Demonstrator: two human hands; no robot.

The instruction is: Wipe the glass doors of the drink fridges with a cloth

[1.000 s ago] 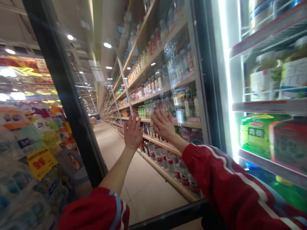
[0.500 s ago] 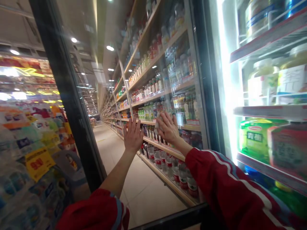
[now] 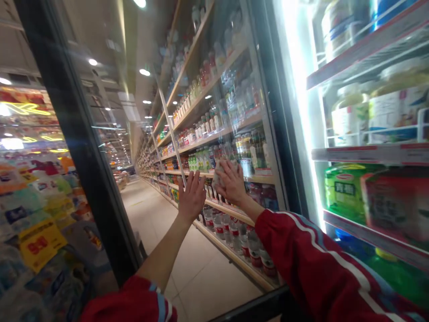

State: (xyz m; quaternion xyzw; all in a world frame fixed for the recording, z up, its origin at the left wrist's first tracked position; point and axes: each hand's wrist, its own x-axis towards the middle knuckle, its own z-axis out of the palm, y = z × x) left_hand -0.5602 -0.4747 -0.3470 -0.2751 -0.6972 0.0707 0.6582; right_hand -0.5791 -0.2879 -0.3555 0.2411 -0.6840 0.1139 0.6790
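In the head view, a glass door with a black frame stands in front of me. My right hand presses a crumpled pale cloth against the pane, its fingers spread over it. Left of it, my left hand is raised to the glass, fingers stretched out and nothing in it. Whether its palm touches the pane I cannot tell. Red sleeves with white and blue stripes cover both forearms in part.
At the right is a lit cooler with shelves of bottles and a green drink pack. Long wooden shelves of bottles show in the glass, above a tiled floor. Wrapped goods with a yellow price sign stand at the left.
The view has turned slightly to the right. My left hand has come a little closer to my right hand, which stays on the cloth against the glass.
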